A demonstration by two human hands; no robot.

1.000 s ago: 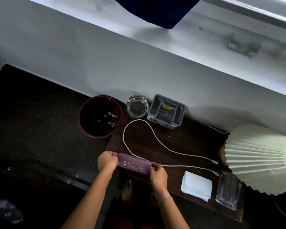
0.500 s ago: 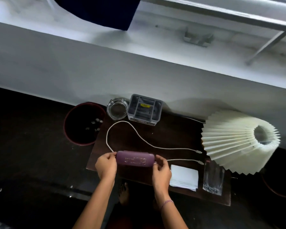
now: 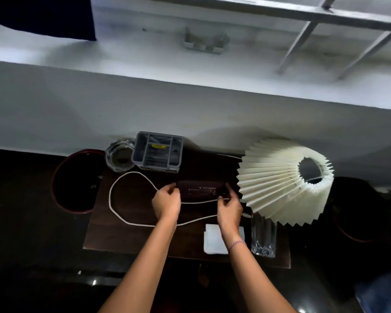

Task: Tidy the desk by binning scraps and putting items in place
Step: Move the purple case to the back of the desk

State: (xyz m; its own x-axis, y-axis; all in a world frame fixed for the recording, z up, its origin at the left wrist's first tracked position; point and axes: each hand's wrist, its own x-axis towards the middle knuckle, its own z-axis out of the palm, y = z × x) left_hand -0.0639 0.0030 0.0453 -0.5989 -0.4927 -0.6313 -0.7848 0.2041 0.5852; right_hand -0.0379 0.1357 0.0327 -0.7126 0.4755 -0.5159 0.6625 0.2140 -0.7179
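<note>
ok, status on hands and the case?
Left hand and right hand grip opposite ends of the dark case, mid-desk. White cable loops beneath it. Pleated lamp shade close at right, grey organizer behind.

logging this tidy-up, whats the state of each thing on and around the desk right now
purple case: closed, flat on desk, an end in each hand
left hand: on case's left end
right hand: on case's right end
white cable: loose, uncoiled
organizer: upright, compartments open
ashtray: upright
drinking glass: upright
napkins: stacked
lamp shade: tilted
bin: open
</note>
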